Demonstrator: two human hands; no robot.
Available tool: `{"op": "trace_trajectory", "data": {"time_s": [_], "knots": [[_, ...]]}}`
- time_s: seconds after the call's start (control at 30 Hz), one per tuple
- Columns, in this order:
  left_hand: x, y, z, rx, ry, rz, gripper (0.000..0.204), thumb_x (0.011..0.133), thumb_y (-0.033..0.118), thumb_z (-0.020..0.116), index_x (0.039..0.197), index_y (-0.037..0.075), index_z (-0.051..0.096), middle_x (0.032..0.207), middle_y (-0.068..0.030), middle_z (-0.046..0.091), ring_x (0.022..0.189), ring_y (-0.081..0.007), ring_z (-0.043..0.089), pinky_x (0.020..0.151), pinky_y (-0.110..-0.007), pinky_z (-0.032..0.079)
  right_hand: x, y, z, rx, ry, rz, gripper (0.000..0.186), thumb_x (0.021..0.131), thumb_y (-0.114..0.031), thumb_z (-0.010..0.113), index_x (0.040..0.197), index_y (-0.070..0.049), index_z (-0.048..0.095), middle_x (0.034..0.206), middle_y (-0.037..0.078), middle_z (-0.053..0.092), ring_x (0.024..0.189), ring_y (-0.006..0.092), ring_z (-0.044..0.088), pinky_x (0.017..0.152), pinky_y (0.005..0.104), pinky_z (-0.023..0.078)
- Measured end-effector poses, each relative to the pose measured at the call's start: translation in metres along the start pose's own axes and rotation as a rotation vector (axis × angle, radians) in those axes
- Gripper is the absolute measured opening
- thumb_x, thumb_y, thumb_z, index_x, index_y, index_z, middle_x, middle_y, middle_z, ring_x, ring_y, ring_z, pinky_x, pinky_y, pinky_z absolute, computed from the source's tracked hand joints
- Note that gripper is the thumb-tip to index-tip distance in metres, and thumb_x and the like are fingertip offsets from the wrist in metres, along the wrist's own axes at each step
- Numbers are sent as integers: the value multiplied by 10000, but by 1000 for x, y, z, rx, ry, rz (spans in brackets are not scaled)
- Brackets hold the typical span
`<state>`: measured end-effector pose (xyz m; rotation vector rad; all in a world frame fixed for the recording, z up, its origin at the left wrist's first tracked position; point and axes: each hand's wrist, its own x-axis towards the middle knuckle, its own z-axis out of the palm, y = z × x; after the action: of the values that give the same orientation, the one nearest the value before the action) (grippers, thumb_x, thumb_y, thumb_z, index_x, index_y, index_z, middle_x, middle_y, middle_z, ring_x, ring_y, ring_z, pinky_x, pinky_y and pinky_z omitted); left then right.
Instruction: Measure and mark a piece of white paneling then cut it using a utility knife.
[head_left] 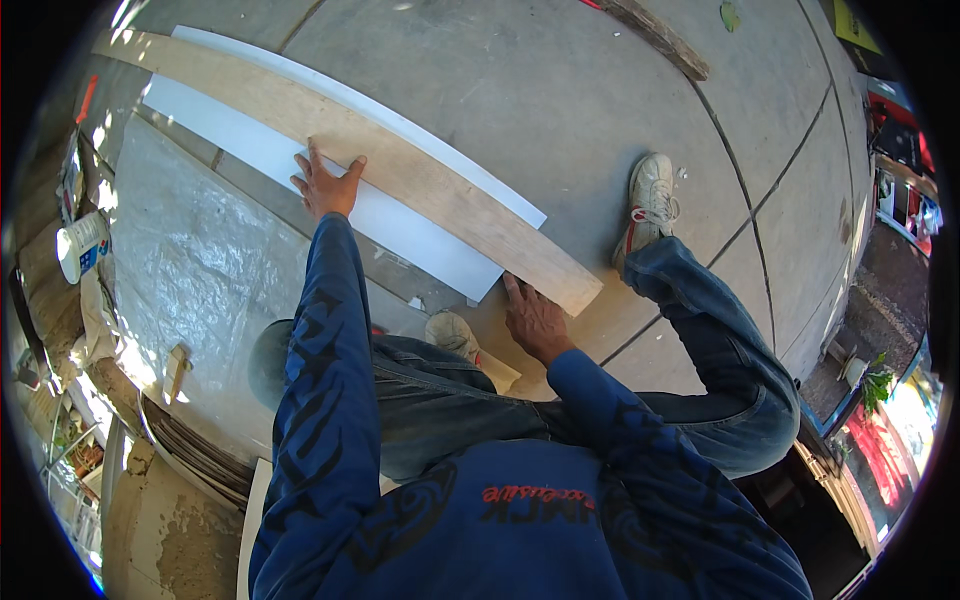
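A long, light-brown wooden plank [450,195] lies lengthwise over a white board [410,222], which shows along both of its long sides. My left hand [328,188] presses down with fingers spread, its fingertips on the plank's near edge and the palm side over the white board. At the white board's near right corner, my right hand [538,318] sits against the plank's edge with fingers bent. A small dark patch shows by its index fingertip; what the fingers grip there is hidden.
My shoes [652,195] stand on the concrete floor on either side of the plank's end. A cloudy plastic-covered sheet [200,230] lies at left, beside a white tub [82,247]. An old timber piece [655,35] lies at the far side.
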<state>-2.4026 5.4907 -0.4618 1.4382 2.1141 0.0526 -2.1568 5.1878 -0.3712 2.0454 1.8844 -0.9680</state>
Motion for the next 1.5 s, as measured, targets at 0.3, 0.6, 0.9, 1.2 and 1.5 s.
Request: {"op": "trace_trajectory", "data": {"time_s": [0.3, 0.6, 0.9, 1.2, 1.5], "knots": [[0, -8, -1, -34, 23, 49, 1031, 728, 522, 773, 1562, 240, 234, 1622, -150, 190, 1466, -485, 138, 1170, -550, 251, 4, -24, 16, -270, -65, -419, 586, 937, -167, 471, 1512, -195, 362, 974, 106, 602, 753, 243, 604, 624, 382, 435], [-4, -4, -1, 2, 12, 29, 1065, 714, 522, 783, 1566, 237, 211, 1623, -156, 177, 1460, -493, 139, 1167, -572, 240, -17, 20, 13, -129, -158, -474, 349, 891, -214, 549, 1217, -95, 583, 811, 113, 645, 710, 249, 649, 605, 402, 473], [-11, 8, -5, -9, -7, -16, 1045, 728, 485, 787, 1566, 268, 202, 1638, -106, 154, 1489, -429, 109, 1168, -589, 217, 16, 10, 34, -179, -22, -182, 278, 807, -311, 678, 922, -66, 613, 734, 117, 645, 674, 249, 654, 571, 401, 489], [-12, 1, -16, 1, 50, -37, 1035, 711, 479, 783, 1560, 268, 230, 1632, -86, 187, 1483, -432, 138, 1160, -605, 227, 45, -7, -37, 197, 176, -316, 459, 692, -255, 802, 1048, -86, 566, 1006, 144, 591, 932, 351, 586, 796, 453, 464], [-17, 33, -16, -167, 67, -66, 996, 741, 437, 782, 1551, 203, 251, 1620, -72, 231, 1504, -349, 121, 1195, -591, 112, 40, 31, -53, 51, 89, 210, 1172, 540, -327, 919, 1506, -124, 287, 1258, 138, 510, 1188, 328, 489, 1008, 481, 360]]}}
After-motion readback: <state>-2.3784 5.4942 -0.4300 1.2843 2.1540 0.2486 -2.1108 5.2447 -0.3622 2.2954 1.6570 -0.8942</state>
